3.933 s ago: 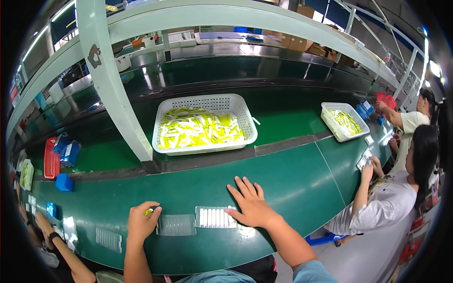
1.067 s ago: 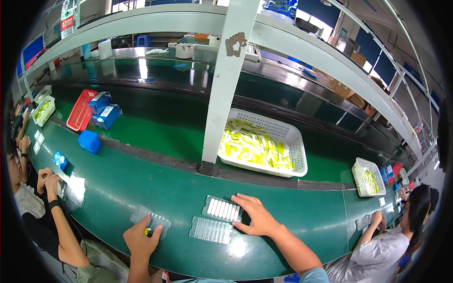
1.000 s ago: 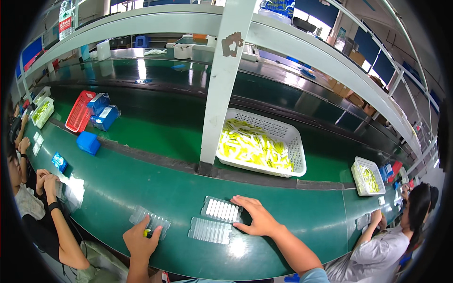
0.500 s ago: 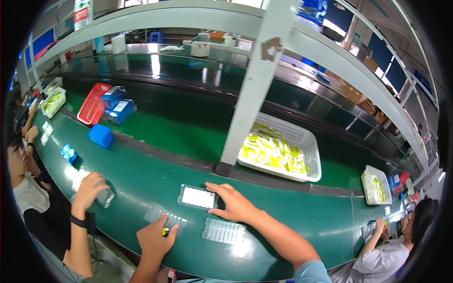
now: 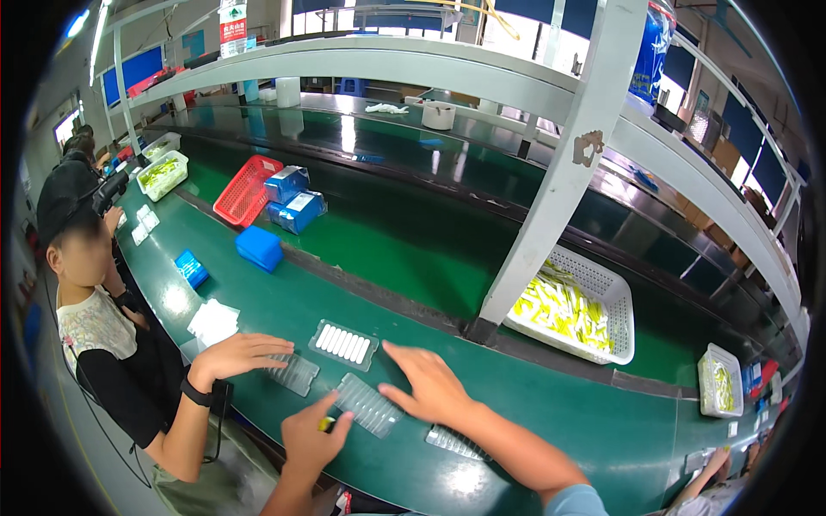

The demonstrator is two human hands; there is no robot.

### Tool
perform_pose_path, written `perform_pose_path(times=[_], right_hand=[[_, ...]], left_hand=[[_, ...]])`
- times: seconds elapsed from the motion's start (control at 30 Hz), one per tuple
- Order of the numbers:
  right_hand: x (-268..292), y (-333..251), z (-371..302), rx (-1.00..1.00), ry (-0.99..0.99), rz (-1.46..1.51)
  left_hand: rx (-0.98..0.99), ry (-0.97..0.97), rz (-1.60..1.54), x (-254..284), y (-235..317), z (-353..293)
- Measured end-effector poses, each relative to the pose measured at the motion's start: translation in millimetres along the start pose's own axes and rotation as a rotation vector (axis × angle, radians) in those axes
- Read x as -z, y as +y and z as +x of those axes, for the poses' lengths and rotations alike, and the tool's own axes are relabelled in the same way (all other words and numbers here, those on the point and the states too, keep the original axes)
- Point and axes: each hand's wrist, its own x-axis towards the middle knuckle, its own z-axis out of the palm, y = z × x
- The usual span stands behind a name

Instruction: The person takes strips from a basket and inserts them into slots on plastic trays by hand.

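My left hand is low in the middle, thumb and fingers curled round a small yellow-green piece, mostly hidden. Its fingertips meet the near left edge of a clear ribbed plastic tray, which looks empty. My right hand is over the table with thumb and fingers apart, its thumb close to that tray's right edge. Just beyond its fingertips lies another clear tray holding a row of white sticks. A third clear tray shows partly beneath my right forearm.
At left, a co-worker's hand rests over a clear tray. White cards, blue packs and a red basket are farther off. A post stands beside a white basket of yellow-green and white sticks.
The view has turned left, so the scene sits farther right in the picture. The tray of white sticks has slid left along the table, away from my right hand's fingers.
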Motion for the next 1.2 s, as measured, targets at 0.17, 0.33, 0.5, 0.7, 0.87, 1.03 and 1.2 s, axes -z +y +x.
perform_pose_path(times=[0.17, 0.33, 0.5, 0.7, 0.87, 1.03, 1.2], right_hand=[[12, -45, -92, -0.037, -0.201, -0.334], [-17, -68, -105, -0.163, -0.119, -0.452], [-39, -79, -83, -0.193, -0.104, -0.386], [-30, -57, -115, -0.124, -0.056, -0.262], [9, -41, -169, -0.11, -0.073, -0.37], [50, -35, -220, -0.205, -0.04, -0.294], [77, -35, -252, -0.325, 0.093, -0.374]], left_hand=[[0.196, -0.023, 0.146, 29, -23, 23], [0.238, -0.045, 0.432, 9, -30, 35], [0.272, 0.015, 0.552, -8, -21, 37], [0.087, -0.091, 0.336, -19, 18, 8], [-0.029, -0.278, 0.322, -36, 54, -19], [-0.232, -0.493, 0.178, -56, 88, -37], [-0.341, -0.698, 0.087, -77, 122, -38]])
